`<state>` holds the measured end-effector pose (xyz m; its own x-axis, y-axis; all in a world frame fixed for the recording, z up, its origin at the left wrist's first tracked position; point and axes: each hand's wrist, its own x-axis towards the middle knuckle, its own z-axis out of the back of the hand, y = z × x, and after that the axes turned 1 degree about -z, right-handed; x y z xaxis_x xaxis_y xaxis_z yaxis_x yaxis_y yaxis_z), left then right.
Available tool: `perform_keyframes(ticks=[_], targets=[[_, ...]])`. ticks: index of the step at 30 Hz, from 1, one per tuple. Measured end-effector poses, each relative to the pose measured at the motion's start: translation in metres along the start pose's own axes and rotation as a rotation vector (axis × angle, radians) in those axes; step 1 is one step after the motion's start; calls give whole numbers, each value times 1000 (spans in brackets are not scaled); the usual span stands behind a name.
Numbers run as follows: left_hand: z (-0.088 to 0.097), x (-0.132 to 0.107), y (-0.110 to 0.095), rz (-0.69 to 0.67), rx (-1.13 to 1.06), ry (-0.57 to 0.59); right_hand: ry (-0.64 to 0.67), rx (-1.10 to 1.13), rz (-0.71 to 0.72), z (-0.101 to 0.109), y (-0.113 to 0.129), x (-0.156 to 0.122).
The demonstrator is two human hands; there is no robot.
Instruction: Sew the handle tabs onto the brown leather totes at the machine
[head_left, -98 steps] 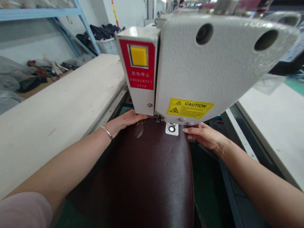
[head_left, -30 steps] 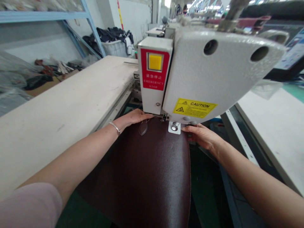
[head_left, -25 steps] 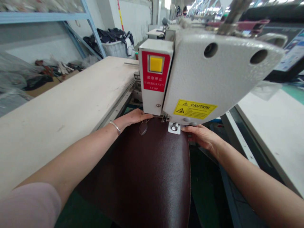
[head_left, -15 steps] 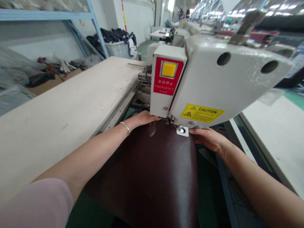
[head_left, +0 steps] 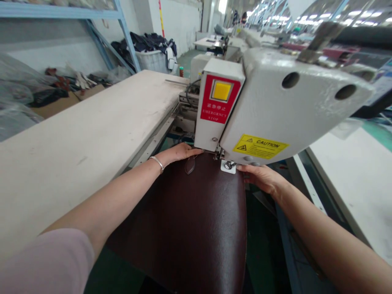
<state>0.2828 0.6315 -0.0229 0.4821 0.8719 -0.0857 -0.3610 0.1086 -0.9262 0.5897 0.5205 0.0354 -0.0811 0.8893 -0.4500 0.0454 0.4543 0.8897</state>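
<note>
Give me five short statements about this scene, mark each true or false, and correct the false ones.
1. A metal bangle is on the left wrist. True.
2. The right hand is clear of the leather. False: its fingers touch the edge of the dark brown leather panel.
3. The emergency stop panel has a yellow button. True.
4. The caution label is on the emergency stop panel. False: it is on the sewing machine head.
5. The left hand rests on the leather. True.
</note>
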Motion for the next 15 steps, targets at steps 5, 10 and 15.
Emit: perform_keyframes(ticks=[5, 10, 15], targets=[[1, -9, -14, 76, 98, 9, 14, 14, 20, 4, -5, 3], [-2, -22, -31, 72, 167, -22, 21, -13, 75, 1, -8, -6], [-3, -23, -42, -3, 164, -58, 9, 45, 126, -5, -16, -7]])
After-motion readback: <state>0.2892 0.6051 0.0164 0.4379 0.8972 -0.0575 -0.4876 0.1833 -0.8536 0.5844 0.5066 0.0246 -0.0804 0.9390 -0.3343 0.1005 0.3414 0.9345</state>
